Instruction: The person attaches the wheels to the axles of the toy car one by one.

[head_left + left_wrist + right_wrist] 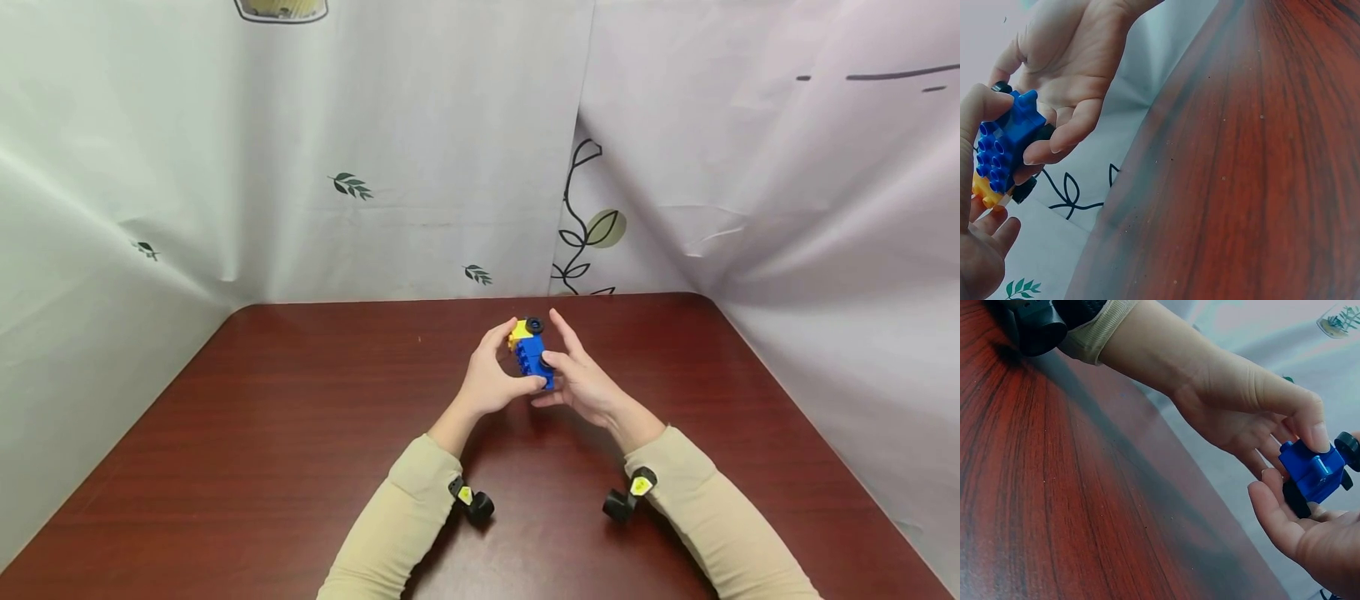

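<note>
A toy car of building bricks, blue with a yellow end and black wheels, is held up above the table. My left hand grips it lengthwise, thumb on the blue end and fingers at the yellow end. From the other side my right hand holds it with thumb and a bent finger at the wheels on opposite sides, while its index finger stretches past the car. Studs show on the blue bricks in the left wrist view. Fingers hide part of the car in the right wrist view.
A dark red-brown wooden table lies beneath both hands. White cloth with printed leaves hangs behind and beside it. Each sleeved wrist wears a small black camera.
</note>
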### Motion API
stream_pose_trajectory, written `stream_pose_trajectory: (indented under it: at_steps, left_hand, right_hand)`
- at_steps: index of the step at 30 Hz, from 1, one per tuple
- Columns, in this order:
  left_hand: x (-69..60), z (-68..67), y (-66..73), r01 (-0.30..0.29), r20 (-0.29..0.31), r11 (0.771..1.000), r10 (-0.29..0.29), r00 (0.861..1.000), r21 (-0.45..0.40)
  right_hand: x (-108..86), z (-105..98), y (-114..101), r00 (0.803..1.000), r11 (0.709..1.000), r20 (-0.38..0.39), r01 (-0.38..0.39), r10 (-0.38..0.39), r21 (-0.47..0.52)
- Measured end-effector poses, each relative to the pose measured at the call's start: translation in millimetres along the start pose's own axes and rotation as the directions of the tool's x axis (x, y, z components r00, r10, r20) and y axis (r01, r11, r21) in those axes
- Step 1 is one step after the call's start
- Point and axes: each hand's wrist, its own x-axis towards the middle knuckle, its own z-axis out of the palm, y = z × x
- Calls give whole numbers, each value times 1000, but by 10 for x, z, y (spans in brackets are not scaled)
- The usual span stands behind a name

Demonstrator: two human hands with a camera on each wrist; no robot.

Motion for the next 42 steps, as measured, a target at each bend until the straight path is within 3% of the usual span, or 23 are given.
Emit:
stream_pose_trajectory:
  at_steps: [18,22,25,28,32,34,38,42]
  left_hand:
    - [43,-21,28,2,-8,1000,-2,1000,-27]
    - [59,-29,15,11,-13,1000,-11,1000,-24]
    - [67,-26,0,52,-31,998,-53,998,-21]
    - [78,-23,-22,122,-49,991,-125,991,-54]
    - [77,-23,-68,201,-73,970,-212,975,-134]
    - [60,-21,-92,228,-88,963,-242,966,-144]
    - [31,-17,-129,278,-123,953,-292,948,-122]
    - [28,-19,-122,296,-141,948,-311,940,-118]
  right_hand:
    - [22,-26,-20,998,998,-16,56,-56,-7]
    - [38,-65,-22,999,998,-18,35,-36,-47]
    - [44,-106,-26,998,989,-50,41,-48,-144]
    - [44,-148,-29,988,959,-99,86,-116,-270]
    - [45,-207,15,953,894,-145,189,-267,-406]
    - [42,-227,56,928,860,-151,242,-340,-449]
    - [15,-198,91,894,819,-136,318,-427,-477]
    - [-59,-60,-6,857,755,-114,371,-502,-540]
